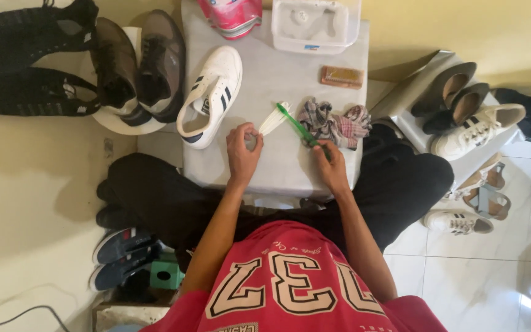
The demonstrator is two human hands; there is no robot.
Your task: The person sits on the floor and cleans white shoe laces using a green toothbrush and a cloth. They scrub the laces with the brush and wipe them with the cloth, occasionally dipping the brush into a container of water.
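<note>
The left hand (pixel 243 149) is curled nearly closed, pinching one end of a bundle of white shoelaces (pixel 274 120) that fans out up and to the right from its fingertips. The right hand (pixel 330 167) is closed around the handle of a green toothbrush (pixel 296 126), whose head reaches up and to the left until it meets the free end of the laces, midway between the two hands and a little beyond them. Both hands rest on a pale grey surface (pixel 278 80).

Just beyond the right hand lies a crumpled checked rag (pixel 334 122), and farther on a small brown scrubbing brush (pixel 342 76). Beyond and to the left of the left hand a white sneaker with dark stripes (pixel 211 95) lies on the surface, with no laces visible in it. At the far edge stand a clear plastic container (pixel 314 24) and a pink pouch (pixel 230 15).

Off the surface, well left of the left hand, a pair of brown shoes (pixel 139 64) sits on a round white stool. Well right of the right hand, more shoes (pixel 468 117) rest on a low rack.
</note>
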